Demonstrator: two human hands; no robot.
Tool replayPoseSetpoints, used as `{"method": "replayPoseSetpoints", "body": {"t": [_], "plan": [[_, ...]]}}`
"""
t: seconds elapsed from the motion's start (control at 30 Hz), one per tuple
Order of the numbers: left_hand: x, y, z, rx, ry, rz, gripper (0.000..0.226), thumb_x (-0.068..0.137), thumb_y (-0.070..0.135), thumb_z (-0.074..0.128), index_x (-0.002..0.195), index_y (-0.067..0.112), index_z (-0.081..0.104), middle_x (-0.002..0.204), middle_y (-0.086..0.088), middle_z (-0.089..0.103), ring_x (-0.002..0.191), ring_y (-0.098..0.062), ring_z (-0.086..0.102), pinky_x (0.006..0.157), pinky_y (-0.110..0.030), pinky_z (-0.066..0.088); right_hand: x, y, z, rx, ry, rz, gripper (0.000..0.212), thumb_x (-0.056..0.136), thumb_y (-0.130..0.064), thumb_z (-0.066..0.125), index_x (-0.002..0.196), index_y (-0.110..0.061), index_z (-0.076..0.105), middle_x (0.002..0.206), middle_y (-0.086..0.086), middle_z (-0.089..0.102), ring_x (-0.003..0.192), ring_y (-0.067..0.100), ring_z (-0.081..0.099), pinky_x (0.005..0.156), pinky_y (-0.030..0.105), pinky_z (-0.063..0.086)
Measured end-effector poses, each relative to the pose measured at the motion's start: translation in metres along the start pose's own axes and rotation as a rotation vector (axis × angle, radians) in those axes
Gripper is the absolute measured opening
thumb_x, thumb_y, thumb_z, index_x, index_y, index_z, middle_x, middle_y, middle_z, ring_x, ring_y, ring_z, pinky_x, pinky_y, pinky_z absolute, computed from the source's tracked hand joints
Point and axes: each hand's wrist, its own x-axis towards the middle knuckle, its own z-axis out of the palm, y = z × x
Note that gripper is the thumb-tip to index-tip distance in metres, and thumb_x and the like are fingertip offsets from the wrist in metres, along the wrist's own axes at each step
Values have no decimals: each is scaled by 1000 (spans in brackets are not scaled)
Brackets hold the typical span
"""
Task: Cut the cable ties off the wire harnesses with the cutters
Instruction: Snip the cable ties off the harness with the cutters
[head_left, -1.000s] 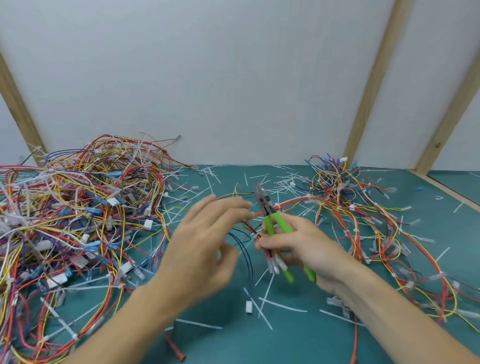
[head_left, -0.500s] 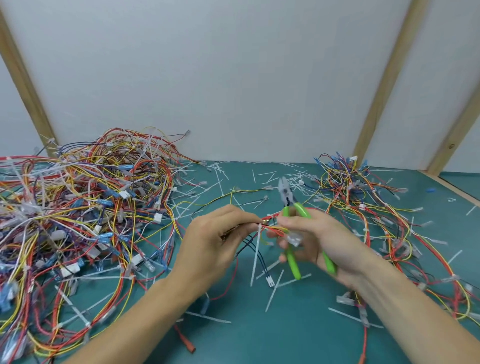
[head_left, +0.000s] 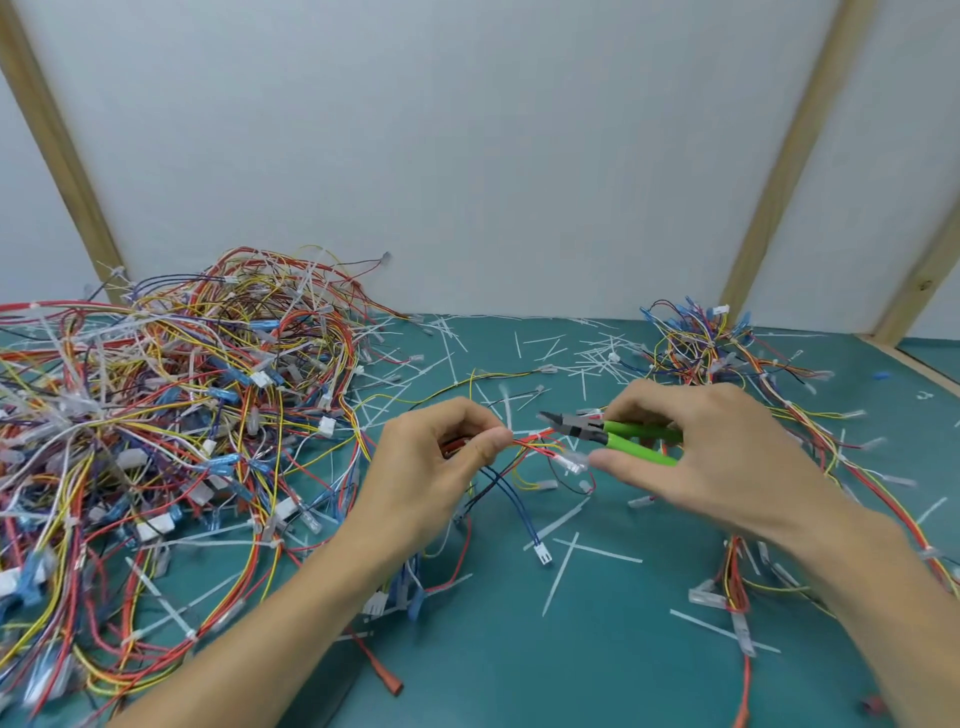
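Note:
My left hand (head_left: 441, 467) pinches a small wire harness (head_left: 530, 452) of red, yellow and blue wires above the green mat. Its loose ends and white connectors hang down toward the mat. My right hand (head_left: 717, 457) grips the green-handled cutters (head_left: 613, 434), which lie level with their jaws pointing left, close above the red wires beside my left thumb. The thumb of my right hand also touches a clear connector (head_left: 574, 461) on the harness. Whether a tie sits between the jaws I cannot tell.
A large tangled heap of harnesses (head_left: 171, 415) fills the left of the green mat (head_left: 597, 665). A smaller pile (head_left: 727, 358) lies behind my right hand, with wires trailing down the right side. Cut white ties (head_left: 597, 551) litter the mat. A white wall with wooden battens stands behind.
The cutters have swung from upright to level, jaws now pointing left at the harness. My left hand has closed on the wires and both hands have drawn apart slightly.

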Motion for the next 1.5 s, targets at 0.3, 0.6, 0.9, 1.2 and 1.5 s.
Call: {"method": "replayPoseSetpoints", "body": {"t": [0.3, 0.6, 0.9, 1.2, 1.5], "plan": [[-2, 4, 1, -4, -15, -44, 18, 95, 15, 69, 99, 17, 51, 67, 2, 72, 50, -8, 49, 55, -18, 39, -3, -14, -8, -88, -61, 2, 33, 78, -72, 61, 87, -40, 67, 75, -28, 66, 76, -5, 63, 67, 23, 49], [-5, 9, 3, 23, -7, -56, 24, 93, 20, 71, 94, 20, 48, 66, 3, 73, 57, -16, 54, 63, -40, 48, -4, -16, -3, -118, -93, 56, 37, 76, -72, 63, 90, -39, 69, 82, -23, 70, 83, 1, 65, 73, 31, 52], [-5, 10, 4, 74, -3, -51, 24, 93, 21, 71, 92, 21, 47, 66, 6, 73, 57, -20, 56, 60, -35, 46, -3, -20, -1, -102, -94, 88, 36, 75, -73, 63, 89, -40, 69, 81, -22, 70, 83, 6, 65, 73, 34, 53], [-4, 8, 2, 107, -12, -13, 24, 94, 23, 71, 91, 23, 47, 68, 11, 74, 50, -12, 41, 52, -27, 36, -4, -21, -1, -105, -104, 113, 38, 75, -74, 63, 90, -40, 71, 78, -18, 70, 80, 9, 63, 70, 32, 50], [-5, 9, 2, 243, -28, 52, 27, 93, 31, 71, 89, 27, 45, 68, 22, 71, 56, -16, 49, 56, -26, 39, -4, -21, 0, -135, -81, 115, 43, 71, -79, 59, 90, -43, 74, 72, -18, 69, 73, 9, 59, 65, 31, 46]]}}
